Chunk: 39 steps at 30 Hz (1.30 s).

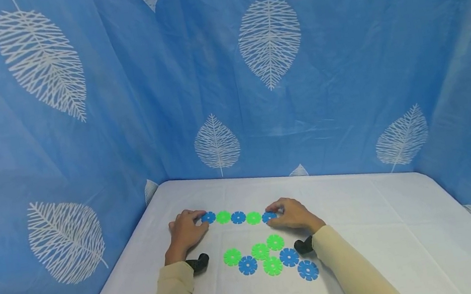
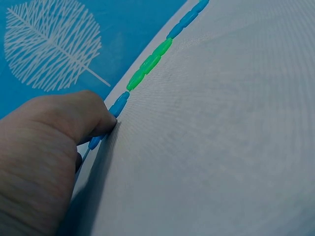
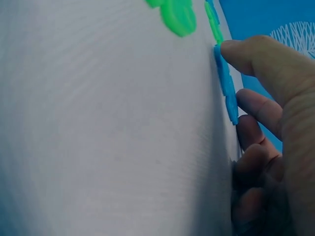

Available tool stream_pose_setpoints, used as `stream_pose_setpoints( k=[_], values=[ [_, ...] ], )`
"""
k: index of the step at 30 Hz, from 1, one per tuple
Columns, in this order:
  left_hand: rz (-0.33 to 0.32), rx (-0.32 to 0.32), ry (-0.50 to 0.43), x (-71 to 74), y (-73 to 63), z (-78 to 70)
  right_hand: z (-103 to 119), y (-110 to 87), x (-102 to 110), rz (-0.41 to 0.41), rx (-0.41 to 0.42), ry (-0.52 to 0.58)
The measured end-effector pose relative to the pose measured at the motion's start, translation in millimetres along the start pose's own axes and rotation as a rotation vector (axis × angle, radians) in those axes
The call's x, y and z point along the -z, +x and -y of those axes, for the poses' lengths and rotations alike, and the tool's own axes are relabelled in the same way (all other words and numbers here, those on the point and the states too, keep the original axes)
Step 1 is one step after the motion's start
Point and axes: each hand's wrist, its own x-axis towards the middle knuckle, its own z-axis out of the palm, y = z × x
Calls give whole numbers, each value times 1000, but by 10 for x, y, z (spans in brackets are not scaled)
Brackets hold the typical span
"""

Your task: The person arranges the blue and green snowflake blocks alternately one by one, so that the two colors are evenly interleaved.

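A row of alternating blue and green notched plastic discs lies between my two hands in the head view. At its left end, my left hand (image 1: 184,232) pinches a blue disc (image 1: 208,217) by the edge; in the left wrist view the thumb (image 2: 101,118) covers part of it. My right hand (image 1: 292,215) holds the blue disc (image 1: 269,216) at the right end, with the thumb and fingers at its edges in the right wrist view. Between them sit a green disc (image 1: 223,217), a blue disc (image 1: 238,217) and another green disc (image 1: 253,218).
Nearer the body, several loose green discs (image 1: 272,266) and blue discs (image 1: 308,270) are scattered on the white tabletop (image 1: 388,236). Black wrist-worn devices (image 1: 199,263) sit below both hands. A blue curtain (image 1: 333,103) with white leaf prints surrounds the table's back and sides.
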Motion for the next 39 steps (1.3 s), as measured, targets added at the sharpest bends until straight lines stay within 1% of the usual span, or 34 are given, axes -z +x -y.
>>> stream_pose_setpoints(
  k=[6, 12, 18, 23, 30, 34, 39],
  values=[
    [5, -5, -4, 1, 5, 6, -2, 14, 14, 1, 2, 28],
    [5, -2, 3, -11, 15, 27, 15, 11, 34, 3, 29, 52],
    [8, -2, 14, -28, 23, 41, 62, -43, 105, 6, 41, 52],
    [11, -8, 11, -31, 25, 31, 99, -117, 177, -25, 43, 34],
    [4, -15, 5, -16, 46, 21, 148, -220, 305, -89, 104, 49],
    [12, -13, 10, -23, 46, 32, 173, -289, 369, -132, 108, 53],
    [11, -8, 15, -33, 36, 53, 224, -396, 424, -161, 114, 76]
  ],
)
